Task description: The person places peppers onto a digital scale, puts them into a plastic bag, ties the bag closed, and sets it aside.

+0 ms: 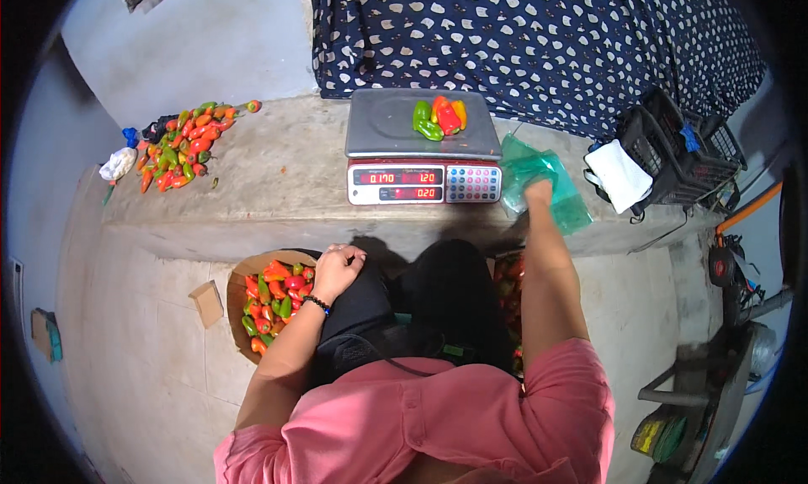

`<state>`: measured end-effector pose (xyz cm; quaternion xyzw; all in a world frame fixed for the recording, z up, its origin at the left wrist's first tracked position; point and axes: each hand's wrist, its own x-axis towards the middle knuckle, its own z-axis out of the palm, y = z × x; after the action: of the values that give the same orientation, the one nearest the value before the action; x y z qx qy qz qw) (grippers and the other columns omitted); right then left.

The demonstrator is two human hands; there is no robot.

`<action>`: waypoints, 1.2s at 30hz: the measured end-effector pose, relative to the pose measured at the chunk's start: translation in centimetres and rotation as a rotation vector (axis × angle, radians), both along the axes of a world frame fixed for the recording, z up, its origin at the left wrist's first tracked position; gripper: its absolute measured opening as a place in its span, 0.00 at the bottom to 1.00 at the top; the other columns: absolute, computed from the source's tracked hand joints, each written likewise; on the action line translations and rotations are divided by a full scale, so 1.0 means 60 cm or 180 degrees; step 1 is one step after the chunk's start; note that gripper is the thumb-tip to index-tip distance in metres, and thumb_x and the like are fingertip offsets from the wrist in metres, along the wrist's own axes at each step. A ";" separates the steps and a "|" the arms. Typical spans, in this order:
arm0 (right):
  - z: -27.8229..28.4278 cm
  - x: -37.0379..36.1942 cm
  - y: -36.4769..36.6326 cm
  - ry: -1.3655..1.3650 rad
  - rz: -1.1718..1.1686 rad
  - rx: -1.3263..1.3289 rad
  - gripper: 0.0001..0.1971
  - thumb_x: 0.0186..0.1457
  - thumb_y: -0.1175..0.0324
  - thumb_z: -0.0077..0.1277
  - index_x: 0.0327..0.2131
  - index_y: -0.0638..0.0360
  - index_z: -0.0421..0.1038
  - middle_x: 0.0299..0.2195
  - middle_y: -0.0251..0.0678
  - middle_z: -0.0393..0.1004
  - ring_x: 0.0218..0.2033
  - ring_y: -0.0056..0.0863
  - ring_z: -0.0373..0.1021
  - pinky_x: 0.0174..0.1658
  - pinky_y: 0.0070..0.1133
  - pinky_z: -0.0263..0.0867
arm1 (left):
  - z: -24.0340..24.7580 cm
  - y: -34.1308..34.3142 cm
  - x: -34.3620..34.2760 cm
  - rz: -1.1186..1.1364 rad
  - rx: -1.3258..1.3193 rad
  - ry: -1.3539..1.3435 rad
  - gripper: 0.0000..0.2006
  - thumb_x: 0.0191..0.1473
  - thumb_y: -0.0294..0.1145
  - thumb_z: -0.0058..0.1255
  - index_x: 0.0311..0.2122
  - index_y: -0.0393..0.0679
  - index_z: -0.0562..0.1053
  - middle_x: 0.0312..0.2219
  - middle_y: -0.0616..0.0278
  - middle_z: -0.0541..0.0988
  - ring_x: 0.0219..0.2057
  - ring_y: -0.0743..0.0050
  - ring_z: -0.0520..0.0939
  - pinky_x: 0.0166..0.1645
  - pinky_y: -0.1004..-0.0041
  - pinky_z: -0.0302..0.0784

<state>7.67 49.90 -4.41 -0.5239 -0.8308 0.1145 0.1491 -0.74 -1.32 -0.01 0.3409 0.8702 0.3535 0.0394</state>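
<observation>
Bags [545,181]: green, see-through plastic, a loose stack lying at the counter's front edge, just right of the scale [423,147].
Right hand [539,192]: down on the bags, fingers closed on the top film near its left edge; it looks like a pinch, though how many sheets it has I cannot tell.
Left hand [337,269]: resting loosely curled on the dark lap, holding nothing, beside the box [273,303] of peppers.
Bags, handling (judged): very light, limp, slick; sheets likely cling together, so one sheet would want a pinch at a free corner or mouth edge, with a rub of thumb against finger to part it. No stiffness; it will hang and flutter once lifted.
Scale: grey pan, red front with lit readouts, at mid counter near the front edge.
Peppers on pan [439,118]: four, green, red and orange, touching one another, right of pan centre.
Pepper heap [189,143]: far left end of the counter, well apart from the scale.
Box: brown card, on the floor below the counter's front edge, full of mixed peppers.
Crate [677,151]: black, at the right end of the counter, white cloth draped on it.
</observation>
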 end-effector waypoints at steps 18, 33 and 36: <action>0.278 -0.021 0.047 0.2740 0.0673 -0.0040 0.06 0.50 0.68 0.42 0.28 0.56 0.70 0.19 0.29 0.66 0.25 0.21 0.66 0.30 0.20 0.61 | 0.003 0.001 -0.001 -0.0001 -0.0128 -0.0056 0.08 0.46 0.36 0.48 0.28 0.46 0.77 0.29 0.57 0.78 0.36 0.54 0.76 0.43 0.63 0.71; 0.299 -0.017 -0.439 0.2932 0.2654 -0.5413 0.10 0.59 0.64 0.37 0.36 0.60 0.63 0.29 0.39 0.71 0.28 0.33 0.71 0.33 0.30 0.70 | 0.184 0.098 0.017 -0.0335 0.2863 -0.1471 0.50 0.41 0.41 0.58 0.61 0.35 0.38 0.58 0.42 0.46 0.59 0.55 0.54 0.60 0.68 0.50; 0.294 -0.012 -0.478 0.2606 0.3154 -0.5493 0.12 0.61 0.63 0.33 0.40 0.59 0.62 0.30 0.38 0.71 0.28 0.32 0.71 0.34 0.29 0.70 | 0.195 0.084 -0.013 -0.0543 0.2491 -0.1465 0.29 0.47 0.36 0.55 0.52 0.35 0.60 0.45 0.53 0.68 0.47 0.67 0.69 0.50 0.74 0.64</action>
<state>6.98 21.24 13.25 0.0209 -0.4761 0.8766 -0.0672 -1.52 3.74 11.69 0.3131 0.6089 0.7174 0.1288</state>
